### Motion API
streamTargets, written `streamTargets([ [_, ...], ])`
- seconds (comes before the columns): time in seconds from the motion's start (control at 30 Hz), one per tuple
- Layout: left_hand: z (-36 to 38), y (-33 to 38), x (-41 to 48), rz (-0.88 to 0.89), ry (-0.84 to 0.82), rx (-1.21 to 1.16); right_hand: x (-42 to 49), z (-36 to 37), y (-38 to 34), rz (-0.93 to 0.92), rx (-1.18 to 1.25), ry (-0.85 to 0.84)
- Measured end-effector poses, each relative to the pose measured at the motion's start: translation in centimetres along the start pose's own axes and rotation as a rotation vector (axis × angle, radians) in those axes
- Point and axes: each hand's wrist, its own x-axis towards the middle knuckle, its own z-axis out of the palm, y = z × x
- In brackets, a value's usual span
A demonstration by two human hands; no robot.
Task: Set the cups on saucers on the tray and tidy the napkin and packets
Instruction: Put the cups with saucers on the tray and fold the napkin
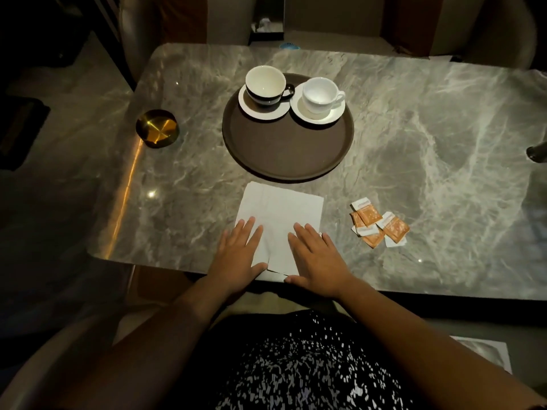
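Both hands flat, fingers spread: left hand [236, 253] and right hand [318, 255] press on the white napkin [281, 211] at the counter's [429, 128] near edge. Orange packets [379, 224] lie scattered just right of it. Beyond, both cups [265, 85] sit on saucers [318, 105] on the round tray [284, 149].

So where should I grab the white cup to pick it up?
Take the white cup by its handle, coming from the right. It stands upright on its saucer with the handle sticking out to the right, and the dark cup crowds its left side.
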Motion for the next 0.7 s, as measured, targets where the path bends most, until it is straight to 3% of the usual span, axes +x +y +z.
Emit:
streamTargets([
  [0.27,2.1,0.9,-1.7,0.050,-0.028,0.035,-2.0,0.9,1.6,-0.031,-0.127,-0.026],
  [0.37,2.9,1.2,-2.6,0.074,0.059,0.061,-3.0,1.4,1.8,-0.020,-0.086,0.004],
  [0.6,2.6,0.9,-3.1,0.114,0.180,-0.084,-4.0,0.4,2.7,-0.070,0.296,0.144],
  [0.7,2.0,0.8,-2.8,0.117,0.280,-0.273,-4.0,-0.4,2.8,0.033,0.524,0.284],
])
